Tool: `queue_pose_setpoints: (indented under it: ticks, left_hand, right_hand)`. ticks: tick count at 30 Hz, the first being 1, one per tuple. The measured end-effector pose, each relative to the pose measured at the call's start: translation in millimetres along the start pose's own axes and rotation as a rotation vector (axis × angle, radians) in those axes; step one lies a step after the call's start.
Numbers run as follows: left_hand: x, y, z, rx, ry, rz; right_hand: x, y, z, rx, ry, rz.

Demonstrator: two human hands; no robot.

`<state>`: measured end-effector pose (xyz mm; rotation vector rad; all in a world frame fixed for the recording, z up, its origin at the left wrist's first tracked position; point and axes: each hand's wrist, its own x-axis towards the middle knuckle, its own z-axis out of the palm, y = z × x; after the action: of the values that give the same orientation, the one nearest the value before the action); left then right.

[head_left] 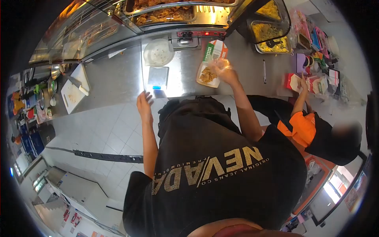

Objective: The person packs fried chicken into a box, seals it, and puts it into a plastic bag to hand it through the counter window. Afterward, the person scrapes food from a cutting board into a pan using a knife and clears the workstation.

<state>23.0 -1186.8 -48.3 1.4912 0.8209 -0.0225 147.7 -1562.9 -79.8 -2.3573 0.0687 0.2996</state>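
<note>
Left hand [145,102] at counter edge, fingers loosely open and empty, right hand [223,71] blurred over right side of open carton [215,50], finger state cannot be told, fried food [207,75] inside carton, scale [158,77] left of it, white bowl [158,52] beyond scale, display case [181,15] farthest.

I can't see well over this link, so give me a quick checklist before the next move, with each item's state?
1. Food box open: ok; its lid is folded back and fried food shows inside.
2. Right hand grip: cannot tell; it is blurred at the box.
3. Left hand free: ok; no held item shows, and it is by the counter's front edge.
4. Scale unloaded: ok; its plate is bare.
5. Knife away from both hands: ok; it lies on the cutting board at far left.
6. Co-worker's hand clear of the food box: ok; it is off to the right.
</note>
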Motion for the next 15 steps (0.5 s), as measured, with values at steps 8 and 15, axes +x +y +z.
queue_pose_setpoints:
  ticks: [8,15]
  left_hand:
    - [42,46,168,0.681,-0.566,0.478]
    - [19,-52,258,0.977,-0.856,0.546]
  right_hand:
    - [-60,37,-71,0.479,0.12,0.239]
    - [-149,42,-111,0.793,0.088,0.254]
